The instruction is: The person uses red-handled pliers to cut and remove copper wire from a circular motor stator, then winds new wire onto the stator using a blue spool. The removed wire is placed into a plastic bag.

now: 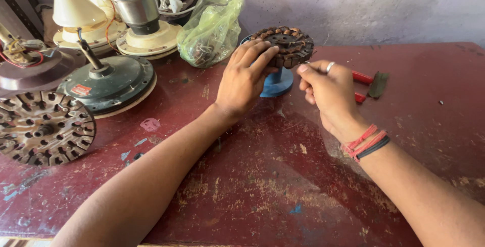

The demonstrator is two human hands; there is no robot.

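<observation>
A round fan stator point(289, 43) with copper windings sits on a blue stand point(277, 82) at the back of the worn red table point(283, 186). My left hand point(246, 77) lies flat against the stator's near left side, fingers spread over its rim. My right hand point(328, 91), with a ring and red and black wrist threads, is pinched at the stator's right edge; what it pinches is too small to tell.
Red-handled pliers point(365, 82) lie just behind my right hand. A green plastic bag point(212, 27) stands left of the stator. Fan motor housings point(108, 82), a slotted rotor disc point(43, 128) and cream fan parts point(146, 37) crowd the left side.
</observation>
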